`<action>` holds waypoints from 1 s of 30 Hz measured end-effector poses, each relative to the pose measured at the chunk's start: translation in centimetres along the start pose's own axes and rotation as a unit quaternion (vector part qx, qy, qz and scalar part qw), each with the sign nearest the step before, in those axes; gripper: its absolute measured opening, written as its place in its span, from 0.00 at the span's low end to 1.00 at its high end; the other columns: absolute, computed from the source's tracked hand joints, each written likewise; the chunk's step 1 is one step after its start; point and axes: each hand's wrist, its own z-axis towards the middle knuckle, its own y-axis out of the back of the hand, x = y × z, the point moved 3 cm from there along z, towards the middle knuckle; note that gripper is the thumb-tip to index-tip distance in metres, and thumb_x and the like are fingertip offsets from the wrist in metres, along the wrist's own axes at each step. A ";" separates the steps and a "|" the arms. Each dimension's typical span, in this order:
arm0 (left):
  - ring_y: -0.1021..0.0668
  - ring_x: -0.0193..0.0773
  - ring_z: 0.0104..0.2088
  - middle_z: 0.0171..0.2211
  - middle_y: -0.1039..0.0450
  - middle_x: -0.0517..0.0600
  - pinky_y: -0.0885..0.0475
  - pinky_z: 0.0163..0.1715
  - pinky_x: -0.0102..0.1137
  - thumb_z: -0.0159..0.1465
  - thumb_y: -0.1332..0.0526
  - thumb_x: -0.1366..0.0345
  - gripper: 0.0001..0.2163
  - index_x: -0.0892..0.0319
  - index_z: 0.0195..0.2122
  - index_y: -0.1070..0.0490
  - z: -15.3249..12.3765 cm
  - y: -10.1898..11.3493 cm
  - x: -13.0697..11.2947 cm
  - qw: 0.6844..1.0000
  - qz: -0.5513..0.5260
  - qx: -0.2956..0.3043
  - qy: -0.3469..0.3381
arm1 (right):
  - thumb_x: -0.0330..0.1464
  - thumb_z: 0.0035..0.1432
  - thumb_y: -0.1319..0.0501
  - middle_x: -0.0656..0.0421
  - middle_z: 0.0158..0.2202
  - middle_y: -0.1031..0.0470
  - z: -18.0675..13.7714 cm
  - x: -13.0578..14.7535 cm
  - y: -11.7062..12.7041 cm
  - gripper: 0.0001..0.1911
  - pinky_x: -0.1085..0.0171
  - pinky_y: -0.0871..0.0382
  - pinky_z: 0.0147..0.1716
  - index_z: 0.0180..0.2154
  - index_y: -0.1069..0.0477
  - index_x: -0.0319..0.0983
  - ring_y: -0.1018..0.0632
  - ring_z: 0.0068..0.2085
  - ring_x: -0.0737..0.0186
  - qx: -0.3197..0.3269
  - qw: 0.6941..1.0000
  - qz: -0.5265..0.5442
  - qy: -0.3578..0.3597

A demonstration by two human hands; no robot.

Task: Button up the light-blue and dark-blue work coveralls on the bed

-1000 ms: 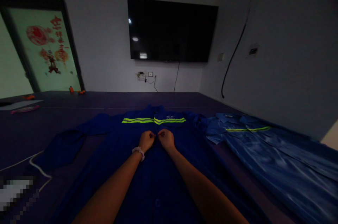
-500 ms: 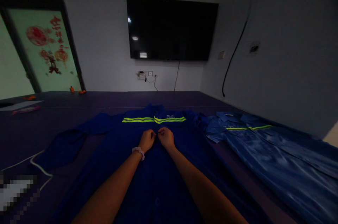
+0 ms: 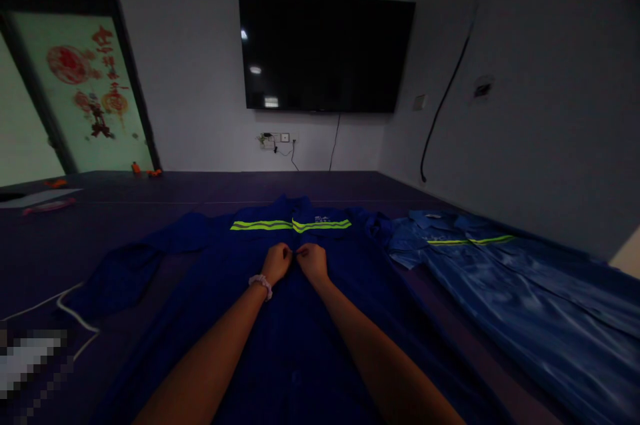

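A dark blue work jacket with a yellow-green reflective stripe across its chest lies spread face up before me. Just below the stripe, at the front opening, my left hand and my right hand are close together. Each hand pinches the jacket's front edge between thumb and fingers. Whether a button sits between the fingertips is too dark and small to tell. A pale scrunchie circles my left wrist.
A lighter blue work jacket with a thin reflective stripe lies to the right. On the left, a white cable crosses the purple floor. A dark television hangs on the wall, and a black cable dangles at right.
Both hands stay at the front opening with only slight finger movement; the right fingers have shifted slightly left. The jackets lie as before, and the view has tilted a little.
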 end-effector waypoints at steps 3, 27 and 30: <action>0.28 0.32 0.23 0.22 0.29 0.49 0.37 0.26 0.26 0.58 0.46 0.71 0.07 0.63 0.27 0.29 -0.1 0.0 0.0 1.000 -0.012 0.010 0.008 | 0.24 0.46 0.44 0.57 0.32 0.22 -0.1 0.0 0.0 0.12 0.70 0.32 0.35 0.31 0.24 0.38 0.22 0.34 0.63 0.017 1.000 -0.002 0.020; 0.35 0.28 0.12 0.13 0.39 0.41 0.42 0.13 0.22 0.60 0.50 0.71 0.08 0.64 0.32 0.31 -0.1 -0.6 0.9 0.988 -0.091 0.064 0.108 | 0.27 0.54 0.43 0.59 0.43 0.27 -0.6 1.6 1.7 0.13 0.68 0.37 0.41 0.41 0.26 0.45 0.29 0.46 0.63 0.123 0.965 -0.183 0.145; 0.35 0.27 0.12 0.13 0.40 0.41 0.43 0.12 0.21 0.59 0.49 0.71 0.08 0.63 0.32 0.31 0.0 -0.7 1.0 0.987 -0.099 0.062 0.113 | 0.28 0.55 0.43 0.59 0.44 0.28 -0.6 1.8 1.8 0.13 0.68 0.37 0.41 0.42 0.27 0.45 0.29 0.46 0.63 0.127 0.957 -0.213 0.149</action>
